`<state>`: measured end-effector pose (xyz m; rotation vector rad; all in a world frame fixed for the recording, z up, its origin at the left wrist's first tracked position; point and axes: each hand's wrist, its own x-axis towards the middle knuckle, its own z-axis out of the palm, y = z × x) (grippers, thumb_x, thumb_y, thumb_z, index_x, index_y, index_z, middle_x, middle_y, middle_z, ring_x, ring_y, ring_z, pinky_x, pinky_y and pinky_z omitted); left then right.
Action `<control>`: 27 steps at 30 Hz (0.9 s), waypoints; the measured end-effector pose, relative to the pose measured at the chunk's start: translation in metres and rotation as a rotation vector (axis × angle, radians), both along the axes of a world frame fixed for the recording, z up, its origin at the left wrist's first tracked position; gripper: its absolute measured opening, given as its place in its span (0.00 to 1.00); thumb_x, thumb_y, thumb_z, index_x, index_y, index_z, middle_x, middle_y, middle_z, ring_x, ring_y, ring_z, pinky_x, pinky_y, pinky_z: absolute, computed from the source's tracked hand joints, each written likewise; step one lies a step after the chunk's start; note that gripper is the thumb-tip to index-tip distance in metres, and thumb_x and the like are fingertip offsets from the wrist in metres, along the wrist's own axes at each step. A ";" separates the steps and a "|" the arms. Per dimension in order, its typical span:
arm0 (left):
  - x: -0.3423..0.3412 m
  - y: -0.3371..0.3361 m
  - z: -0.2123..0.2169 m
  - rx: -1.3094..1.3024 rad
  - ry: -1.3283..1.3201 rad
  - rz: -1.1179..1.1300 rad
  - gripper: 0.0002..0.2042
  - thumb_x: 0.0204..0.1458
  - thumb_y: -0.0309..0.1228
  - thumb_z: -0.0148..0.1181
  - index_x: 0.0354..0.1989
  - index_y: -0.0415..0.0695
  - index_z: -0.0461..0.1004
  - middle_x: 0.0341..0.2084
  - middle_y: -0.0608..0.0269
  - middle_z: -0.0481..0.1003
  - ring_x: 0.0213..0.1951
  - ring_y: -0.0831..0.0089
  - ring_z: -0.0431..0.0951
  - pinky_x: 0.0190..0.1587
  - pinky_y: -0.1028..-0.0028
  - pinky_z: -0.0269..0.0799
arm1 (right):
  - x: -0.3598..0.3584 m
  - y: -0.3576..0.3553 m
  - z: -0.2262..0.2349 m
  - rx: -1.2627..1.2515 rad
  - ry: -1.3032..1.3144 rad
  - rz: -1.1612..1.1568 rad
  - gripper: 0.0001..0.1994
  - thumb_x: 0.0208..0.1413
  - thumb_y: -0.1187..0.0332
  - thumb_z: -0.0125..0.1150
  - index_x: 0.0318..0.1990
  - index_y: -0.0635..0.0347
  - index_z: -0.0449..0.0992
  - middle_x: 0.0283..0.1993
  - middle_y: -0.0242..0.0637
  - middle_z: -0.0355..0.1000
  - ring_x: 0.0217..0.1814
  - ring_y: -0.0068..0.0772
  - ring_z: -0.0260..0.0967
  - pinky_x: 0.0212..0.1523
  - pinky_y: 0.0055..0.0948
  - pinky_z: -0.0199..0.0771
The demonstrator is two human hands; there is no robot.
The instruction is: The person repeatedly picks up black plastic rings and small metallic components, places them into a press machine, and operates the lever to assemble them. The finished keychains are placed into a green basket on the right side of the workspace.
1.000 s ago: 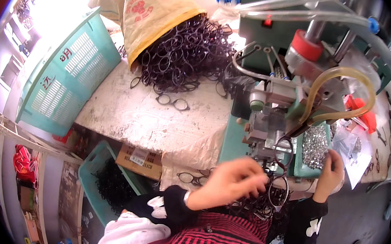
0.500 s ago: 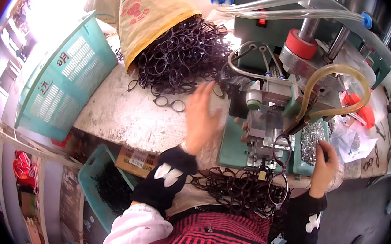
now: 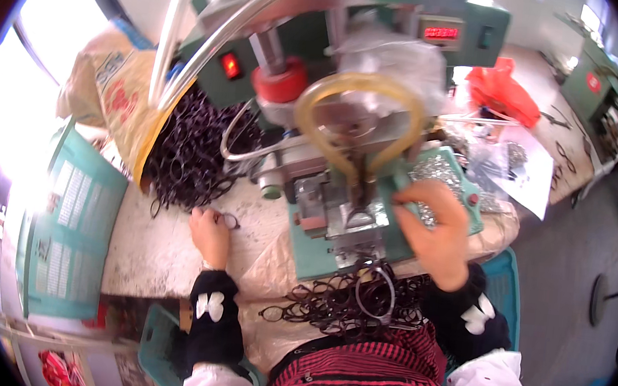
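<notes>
My left hand [image 3: 211, 239] rests on the worktable [image 3: 155, 249] with curled fingers. It grips a dark eyeglass frame [image 3: 231, 221], one round rim sticking out beside the fingers. Just beyond lies a heap of dark eyeglass frames [image 3: 190, 152], spilling from a yellow sack [image 3: 118, 93]. Over the near edge of a green tray of small silver metal parts [image 3: 436, 169], my right hand [image 3: 439, 231] has thumb and forefinger close together; what they pinch is too small to name. Between my hands stands a green press machine [image 3: 310, 256], with one eyeglass frame [image 3: 376, 292] hanging at its front, blurred.
More dark frames [image 3: 313, 301] lie bunched along the table's front edge by my apron. A teal basket [image 3: 75, 230] stands at left; another bin [image 3: 505, 282] sits below at right. A yellow hose [image 3: 364, 83] arches over the machine. A red plastic bag [image 3: 504, 93] lies back right.
My view has swung right. My left hand has come down from its open reach near the heap and closed on an eyeglass frame. My right hand has moved in toward the press.
</notes>
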<state>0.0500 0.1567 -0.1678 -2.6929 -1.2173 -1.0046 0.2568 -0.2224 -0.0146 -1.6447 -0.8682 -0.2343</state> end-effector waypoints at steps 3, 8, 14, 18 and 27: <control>0.018 -0.031 0.031 0.106 -0.030 -0.247 0.04 0.46 0.24 0.63 0.31 0.40 0.77 0.37 0.53 0.75 0.43 0.52 0.73 0.46 0.59 0.69 | -0.002 0.028 -0.015 0.105 0.157 0.004 0.15 0.48 0.80 0.65 0.45 0.67 0.76 0.39 0.38 0.76 0.43 0.31 0.77 0.46 0.29 0.75; 0.010 -0.092 0.097 -0.922 -0.821 -0.408 0.01 0.65 0.27 0.52 0.41 0.45 0.67 0.30 0.67 0.70 0.28 0.81 0.69 0.27 0.80 0.64 | -0.014 0.037 -0.024 0.315 0.429 0.062 0.18 0.51 0.80 0.65 0.51 0.68 0.72 0.39 0.34 0.76 0.43 0.24 0.74 0.48 0.23 0.73; 0.058 -0.189 0.212 -0.402 -0.857 -0.937 0.08 0.68 0.25 0.45 0.52 0.39 0.68 0.39 0.56 0.74 0.33 0.73 0.75 0.36 0.74 0.74 | -0.020 0.035 -0.007 0.382 0.613 0.236 0.23 0.52 0.82 0.64 0.57 0.66 0.69 0.42 0.35 0.77 0.47 0.22 0.73 0.53 0.23 0.69; 0.071 -0.196 0.219 -0.481 -0.952 -1.021 0.09 0.68 0.23 0.44 0.53 0.35 0.67 0.46 0.49 0.75 0.38 0.64 0.80 0.43 0.67 0.79 | -0.032 0.032 0.012 0.377 0.658 0.266 0.24 0.52 0.81 0.64 0.59 0.67 0.68 0.51 0.39 0.76 0.52 0.26 0.74 0.57 0.27 0.70; 0.074 -0.216 0.165 0.121 -0.262 -1.346 0.19 0.40 0.24 0.67 0.45 0.47 0.83 0.47 0.63 0.82 0.40 0.65 0.80 0.54 0.57 0.78 | 0.043 -0.019 -0.035 -0.497 -0.201 -0.227 0.12 0.44 0.72 0.68 0.39 0.63 0.80 0.52 0.51 0.75 0.61 0.57 0.69 0.61 0.48 0.71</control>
